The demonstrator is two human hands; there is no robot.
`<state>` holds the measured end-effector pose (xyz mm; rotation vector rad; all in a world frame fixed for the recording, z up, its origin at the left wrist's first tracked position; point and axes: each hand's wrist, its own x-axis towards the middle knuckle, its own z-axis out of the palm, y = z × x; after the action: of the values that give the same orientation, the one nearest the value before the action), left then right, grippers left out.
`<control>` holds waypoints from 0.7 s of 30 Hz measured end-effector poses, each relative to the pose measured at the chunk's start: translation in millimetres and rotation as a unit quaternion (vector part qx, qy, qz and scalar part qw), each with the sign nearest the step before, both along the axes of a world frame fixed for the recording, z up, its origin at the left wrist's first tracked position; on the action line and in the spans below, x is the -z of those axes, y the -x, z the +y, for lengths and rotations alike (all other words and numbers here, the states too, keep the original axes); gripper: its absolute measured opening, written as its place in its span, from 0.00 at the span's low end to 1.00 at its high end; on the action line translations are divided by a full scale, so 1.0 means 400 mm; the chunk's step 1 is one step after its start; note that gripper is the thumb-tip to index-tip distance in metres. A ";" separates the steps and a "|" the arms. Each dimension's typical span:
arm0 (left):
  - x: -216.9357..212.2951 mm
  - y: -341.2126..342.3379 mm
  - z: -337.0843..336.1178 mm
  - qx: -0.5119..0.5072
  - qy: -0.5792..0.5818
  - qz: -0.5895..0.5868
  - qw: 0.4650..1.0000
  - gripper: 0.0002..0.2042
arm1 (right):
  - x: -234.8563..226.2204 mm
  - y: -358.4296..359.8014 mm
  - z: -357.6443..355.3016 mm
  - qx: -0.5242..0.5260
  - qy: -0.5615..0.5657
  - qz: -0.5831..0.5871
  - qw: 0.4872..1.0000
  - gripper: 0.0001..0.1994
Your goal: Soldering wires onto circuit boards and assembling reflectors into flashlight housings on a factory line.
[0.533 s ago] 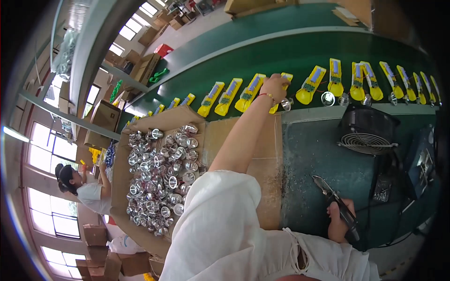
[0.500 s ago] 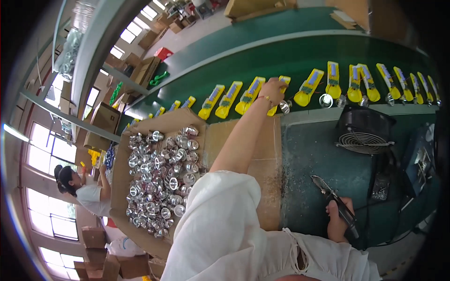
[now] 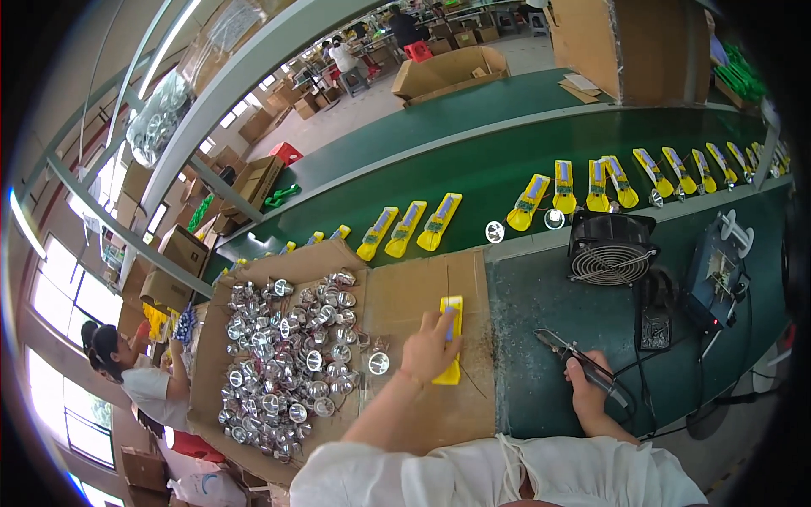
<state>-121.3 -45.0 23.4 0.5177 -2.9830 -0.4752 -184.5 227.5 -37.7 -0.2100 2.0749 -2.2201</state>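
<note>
My left hand [image 3: 429,348] is over the cardboard mat [image 3: 405,296], fingers closed on a yellow plastic shell [image 3: 449,363] that holds a pale blue cell. The hand covers the shell's middle, and thin wires stick out around it. Left of this hand lies a shiny reflector cup [image 3: 378,363]. My right hand [image 3: 591,389] grips a soldering iron [image 3: 601,377] by its dark handle, low over the dark green bench [image 3: 532,296]. The iron's metal tip points up and left, toward the mat.
A carton [image 3: 203,372] full of reflector cups stands at left. Yellow shells [image 3: 528,203] line the green conveyor [image 3: 338,221] beyond. A black fan [image 3: 610,249] and a soldering unit [image 3: 718,279] with a wire spool stand at right. A co-worker [image 3: 152,380] is at far left.
My left hand has come back from the conveyor to the cardboard mat with a yellow shell, leaving a gap in the row. My right hand still holds the soldering iron. The view has shifted.
</note>
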 end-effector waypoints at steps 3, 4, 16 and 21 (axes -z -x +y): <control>-0.005 -0.095 -0.003 -0.094 0.060 0.156 0.981 0.33 | 0.014 -0.007 -0.001 -0.001 0.021 -0.003 1.000 0.09; -0.014 -0.118 -0.031 -0.123 0.137 0.190 0.964 0.33 | 0.007 -0.010 -0.002 0.000 0.024 -0.002 1.000 0.09; 0.148 -0.254 -0.060 -0.040 0.222 0.185 0.956 0.14 | 0.011 -0.001 -0.018 0.031 -0.001 0.041 0.999 0.08; 0.085 -0.269 -0.052 -0.098 0.107 0.225 0.964 0.13 | 0.000 -0.005 -0.014 0.035 0.000 0.026 0.999 0.07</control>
<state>-13.9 -65.8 -10.8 0.5846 -2.4789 -0.2114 -182.6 221.8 -37.9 -0.2012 2.1411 -2.2771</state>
